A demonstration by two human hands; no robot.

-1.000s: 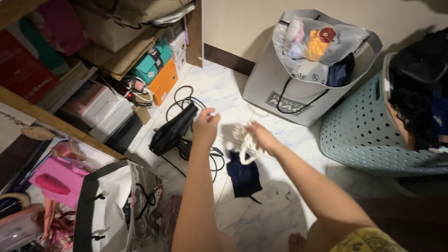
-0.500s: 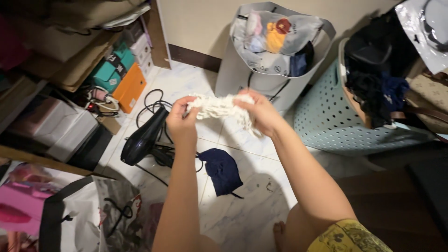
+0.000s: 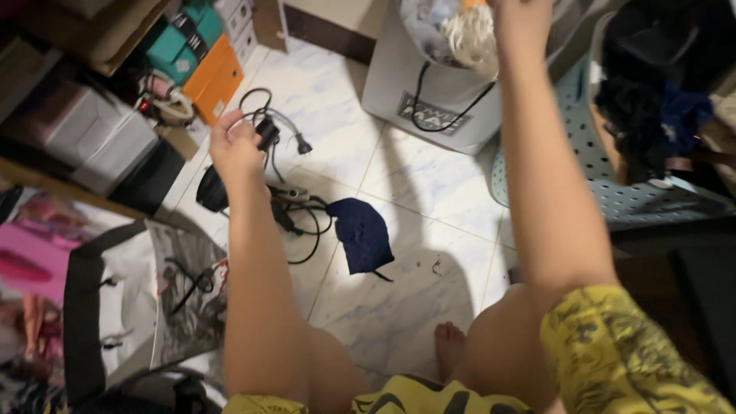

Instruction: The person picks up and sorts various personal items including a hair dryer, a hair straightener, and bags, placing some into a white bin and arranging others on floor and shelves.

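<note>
Head view: right hand point(image 3: 521, 23) now hangs over the grey bag point(image 3: 429, 92), white knit bundle point(image 3: 468, 34) beside its unseen fingers (grip unclear); left hand point(image 3: 234, 146) curls empty above the hair dryer point(image 3: 215, 188).

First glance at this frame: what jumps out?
The right hand, stretched to the top edge, sits at a whitish bundle over the open grey bag; its grip is cut off. Mid-floor, a dark blue cloth lies on the white tiles beside a tangle of black cables. The left hand hovers above a black hair dryer.
</note>
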